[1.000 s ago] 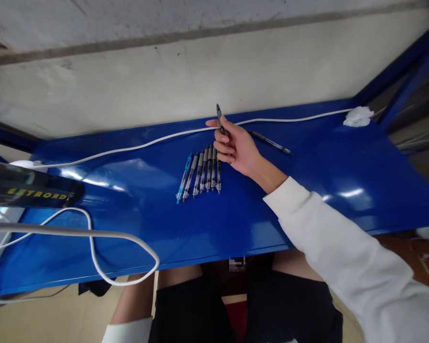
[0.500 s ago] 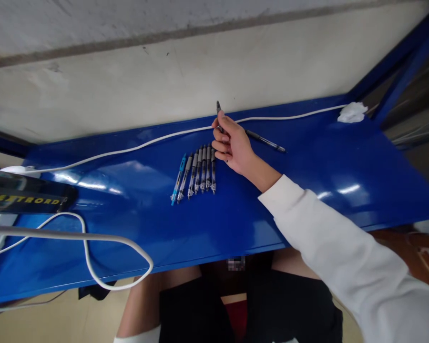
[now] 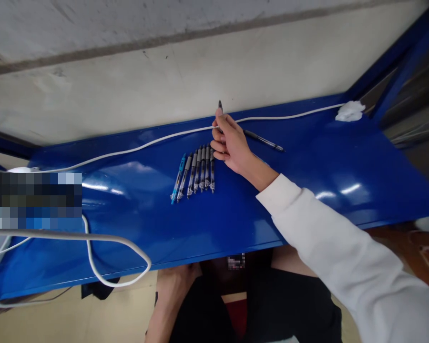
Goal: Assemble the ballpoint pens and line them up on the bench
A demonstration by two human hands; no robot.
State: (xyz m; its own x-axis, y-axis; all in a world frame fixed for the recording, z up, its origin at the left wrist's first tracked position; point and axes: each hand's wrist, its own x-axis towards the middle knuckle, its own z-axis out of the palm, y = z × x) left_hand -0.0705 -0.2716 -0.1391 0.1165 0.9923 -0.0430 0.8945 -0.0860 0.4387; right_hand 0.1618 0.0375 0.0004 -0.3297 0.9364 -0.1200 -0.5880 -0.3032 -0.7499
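Note:
My right hand (image 3: 231,143) is over the blue table (image 3: 146,233), its fingers closed around a dark pen (image 3: 220,104) whose end sticks up past the thumb. Just left of it several grey-grip pens (image 3: 198,169) lie side by side, roughly parallel. A blue pen (image 3: 178,178) lies at the left end of that row. Behind my right hand another black pen (image 3: 264,141) rests slanted, partly covered. Below the table edge, my left hand (image 3: 180,281) is by my leg; its fingers are mostly hidden.
A white cable (image 3: 143,146) runs along the back of the table to crumpled white material (image 3: 350,111). At the left another white cable (image 3: 128,241) loops over the front edge, near a pixelated object (image 3: 32,200). A wall (image 3: 121,90) stands behind.
My left hand has come into view below the table edge. My right hand still grips the pen and has barely shifted; the pen looks slightly more upright.

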